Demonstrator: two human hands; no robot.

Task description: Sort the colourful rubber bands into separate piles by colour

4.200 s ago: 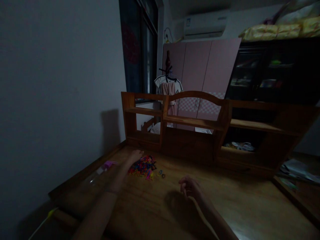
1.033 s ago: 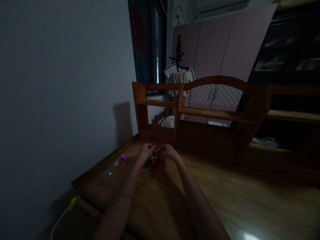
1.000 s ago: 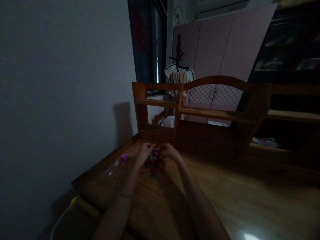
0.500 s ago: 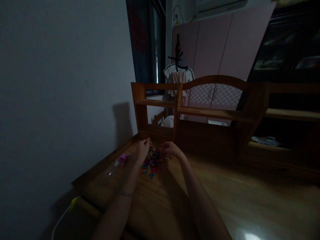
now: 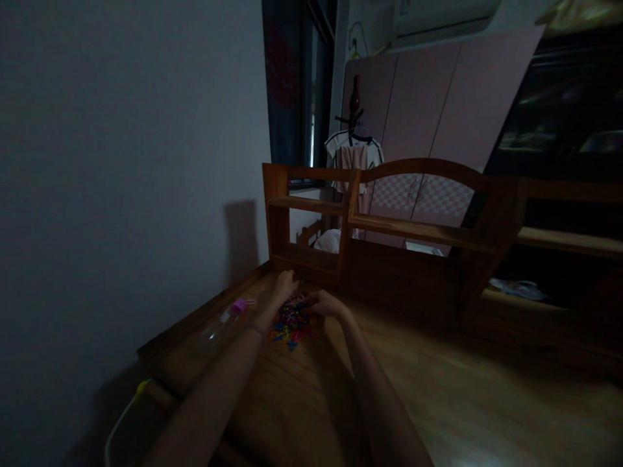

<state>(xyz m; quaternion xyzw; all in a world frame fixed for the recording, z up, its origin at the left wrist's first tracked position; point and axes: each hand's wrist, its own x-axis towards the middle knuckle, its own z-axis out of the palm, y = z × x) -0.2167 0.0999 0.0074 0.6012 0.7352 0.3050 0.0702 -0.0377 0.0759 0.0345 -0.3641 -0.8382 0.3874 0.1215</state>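
A heap of small, multicoloured plastic-looking pieces (image 5: 291, 316) lies on the wooden desk, too dark and small to make out singly. At the heap's far edge is my left hand (image 5: 286, 284), fingers curled together; whatever is in them is hidden. From the right, my right hand (image 5: 324, 303) reaches onto the heap, fingertips bent down and pinched among the pieces. What that pinch holds does not show. Left of my left forearm, a clear plastic bottle (image 5: 213, 333) lies on its side with a pink cap (image 5: 238, 306) that has a loop.
A wooden shelf unit (image 5: 346, 220) rises from the back of the desk (image 5: 457, 389). The white wall (image 5: 146, 162) borders the left side. A white cable (image 5: 119, 421) with a yellow part hangs at the front left corner. A plastic-looking packet (image 5: 518, 288) sits on the right shelf.
My left hand has shifted slightly farther back over the heap. My right hand has moved lower and left, onto the pieces. The camera view has tilted slightly upward.
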